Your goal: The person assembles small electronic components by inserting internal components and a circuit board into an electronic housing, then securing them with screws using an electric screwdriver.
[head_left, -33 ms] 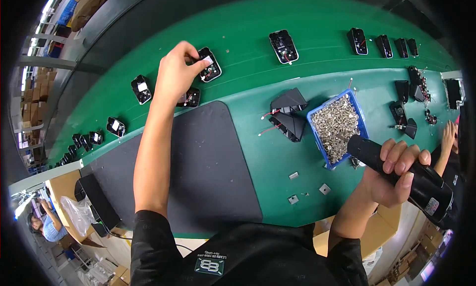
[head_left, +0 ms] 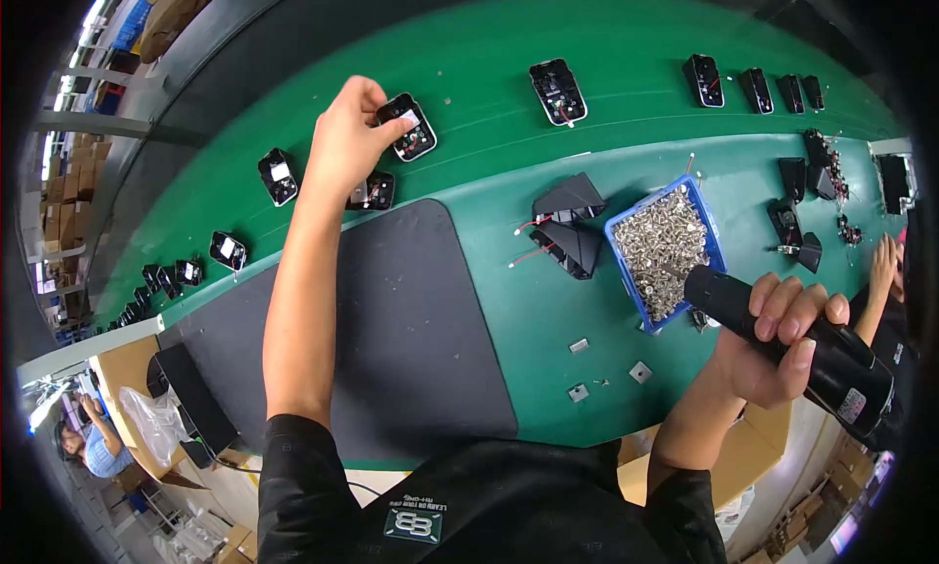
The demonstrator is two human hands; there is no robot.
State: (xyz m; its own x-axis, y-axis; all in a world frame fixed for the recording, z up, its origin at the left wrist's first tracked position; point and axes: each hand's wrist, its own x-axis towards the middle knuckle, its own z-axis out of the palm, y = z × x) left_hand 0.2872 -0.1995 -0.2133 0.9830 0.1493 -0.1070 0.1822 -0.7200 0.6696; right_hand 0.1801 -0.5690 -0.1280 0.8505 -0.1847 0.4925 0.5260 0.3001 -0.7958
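My left hand reaches over the green belt, its thumb and fingers closed on the left side of a black plastic housing with a white edge and small wired parts inside. Just below that hand lies another such housing, partly covered by my wrist. My right hand is wrapped round a black electric screwdriver. The screwdriver points left, its front end over a blue tray heaped with silver screws.
A dark mat lies left of two black wedge-shaped parts with wires. Small metal plates rest near the front edge. More housings stand along the belt. At the far right, a co-worker's hand shows.
The housing at my left fingers has shifted very slightly, and those fingers have moved a little. My right hand and the screwdriver stay in place.
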